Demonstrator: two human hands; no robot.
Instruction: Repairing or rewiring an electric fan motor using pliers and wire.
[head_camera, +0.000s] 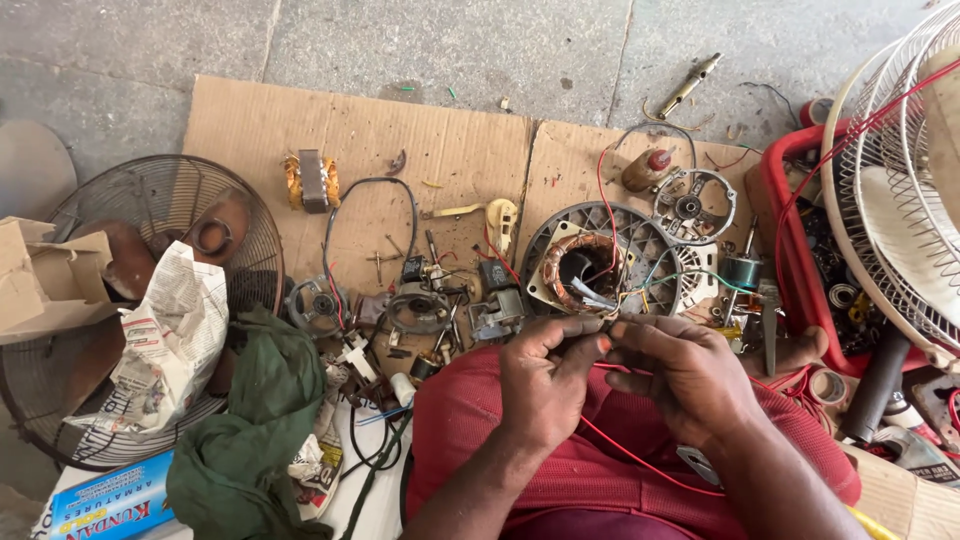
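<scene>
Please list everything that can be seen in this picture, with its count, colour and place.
cardboard sheet: one, brown, flat on the grey floor.
motor stator: one, grey frame with copper winding, on the cardboard above the hands.
wires: several, mostly red, from the stator to the hands.
small coil: one, yellow and grey, upper left of the cardboard.
fan guard: one, dark wire, left.
green cloth: one, lower left.
crumpled newspaper: one, on the fan guard.
white fan guard: one, right edge.
red tray: one, right, with small parts.
left hand: pinching wire ends.
right hand: pinching the same wire ends.
</scene>
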